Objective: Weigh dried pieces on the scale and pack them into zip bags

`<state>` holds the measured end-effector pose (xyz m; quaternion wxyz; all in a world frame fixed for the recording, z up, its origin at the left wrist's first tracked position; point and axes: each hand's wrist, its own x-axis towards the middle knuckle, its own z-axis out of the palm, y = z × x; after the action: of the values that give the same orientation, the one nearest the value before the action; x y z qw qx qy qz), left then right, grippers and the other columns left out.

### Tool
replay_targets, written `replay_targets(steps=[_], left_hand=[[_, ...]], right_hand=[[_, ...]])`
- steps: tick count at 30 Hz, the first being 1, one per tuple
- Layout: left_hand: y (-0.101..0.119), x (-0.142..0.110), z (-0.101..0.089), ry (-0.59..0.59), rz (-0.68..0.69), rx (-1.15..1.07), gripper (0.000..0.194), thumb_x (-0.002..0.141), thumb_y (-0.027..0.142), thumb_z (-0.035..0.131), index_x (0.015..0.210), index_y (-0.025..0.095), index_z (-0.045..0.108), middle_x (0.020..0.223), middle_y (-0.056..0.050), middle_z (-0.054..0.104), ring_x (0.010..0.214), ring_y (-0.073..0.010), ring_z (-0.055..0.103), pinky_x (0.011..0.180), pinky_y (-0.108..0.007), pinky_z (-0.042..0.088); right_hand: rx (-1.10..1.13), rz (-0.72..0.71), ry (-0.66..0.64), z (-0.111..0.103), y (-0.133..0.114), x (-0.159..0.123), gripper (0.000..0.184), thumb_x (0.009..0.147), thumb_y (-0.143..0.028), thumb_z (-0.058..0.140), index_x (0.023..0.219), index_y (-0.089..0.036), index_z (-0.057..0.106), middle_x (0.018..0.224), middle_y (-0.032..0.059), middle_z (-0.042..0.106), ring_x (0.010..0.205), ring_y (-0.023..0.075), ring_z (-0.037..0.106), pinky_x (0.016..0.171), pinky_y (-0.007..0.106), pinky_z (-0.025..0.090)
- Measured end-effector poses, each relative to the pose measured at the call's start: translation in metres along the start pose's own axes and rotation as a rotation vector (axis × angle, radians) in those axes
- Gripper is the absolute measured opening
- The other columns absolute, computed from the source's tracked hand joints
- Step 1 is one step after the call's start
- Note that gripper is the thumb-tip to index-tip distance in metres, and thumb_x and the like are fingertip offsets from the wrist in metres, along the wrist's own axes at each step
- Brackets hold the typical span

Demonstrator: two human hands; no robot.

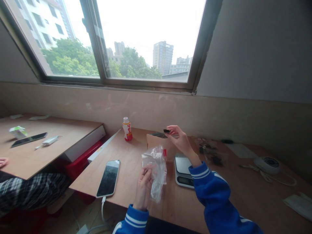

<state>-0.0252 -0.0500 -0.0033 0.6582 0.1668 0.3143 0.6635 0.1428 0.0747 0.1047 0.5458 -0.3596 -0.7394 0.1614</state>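
Observation:
My left hand [145,182] is closed on a clear plastic bag [157,165], held up over the front part of the table. Between the fingertips of my right hand [179,139] is a small dark piece [167,131], too small to name. It is just above the opening of a cardboard box [156,142], in which dark contents show. Below my right forearm lies a digital kitchen scale [183,167] with a silver plate, partly covered by the sleeve. Something red shows behind the bag, mostly hidden.
A phone [108,178] with a cable lies to the left, a red and white bottle [127,129] behind it. Right of the scale are small bags of dark pieces [215,158] and a round white device [268,165]. Another person's hand [3,162] rests at a second table [73,136].

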Motion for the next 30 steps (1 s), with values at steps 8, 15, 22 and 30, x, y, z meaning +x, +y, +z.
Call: replay_targets(steps=[8,15,22,30], left_hand=[[-0.006,-0.001,0.003,-0.066,-0.011,0.015,0.026,0.074,0.026,0.072,0.098,0.018,0.063,0.098,-0.005,0.070,0.083,-0.0145,0.066,0.076,-0.025,0.051],[-0.008,0.000,0.003,-0.063,-0.025,0.020,0.029,0.074,0.026,0.072,0.100,0.016,0.062,0.099,-0.007,0.070,0.084,-0.0153,0.066,0.076,-0.027,0.051],[-0.006,-0.002,0.003,-0.085,-0.035,0.019,0.027,0.075,0.025,0.072,0.098,0.017,0.062,0.097,-0.006,0.071,0.081,-0.0151,0.066,0.076,-0.027,0.051],[-0.005,-0.001,0.004,-0.066,-0.030,0.016,0.027,0.073,0.025,0.073,0.097,0.017,0.063,0.101,-0.007,0.071,0.083,-0.0157,0.066,0.078,-0.027,0.050]], right_hand=[[-0.375,-0.091,-0.014,-0.007,0.014,-0.012,0.014,0.085,-0.032,0.061,0.096,-0.025,0.065,0.103,0.0057,0.069,0.098,0.0255,0.061,0.091,0.045,0.043],[-0.092,0.053,0.065,0.003,0.007,-0.008,0.023,0.083,-0.033,0.062,0.102,-0.020,0.059,0.094,0.0069,0.068,0.086,0.0215,0.065,0.081,0.037,0.051],[-0.198,-0.073,-0.026,0.008,0.005,-0.012,0.014,0.089,-0.023,0.053,0.096,-0.023,0.064,0.100,0.0054,0.069,0.096,0.0222,0.063,0.088,0.040,0.047],[-0.388,-0.109,-0.075,0.000,0.002,-0.015,0.020,0.088,-0.026,0.054,0.105,-0.024,0.064,0.100,0.0041,0.070,0.097,0.0242,0.061,0.092,0.043,0.041]])
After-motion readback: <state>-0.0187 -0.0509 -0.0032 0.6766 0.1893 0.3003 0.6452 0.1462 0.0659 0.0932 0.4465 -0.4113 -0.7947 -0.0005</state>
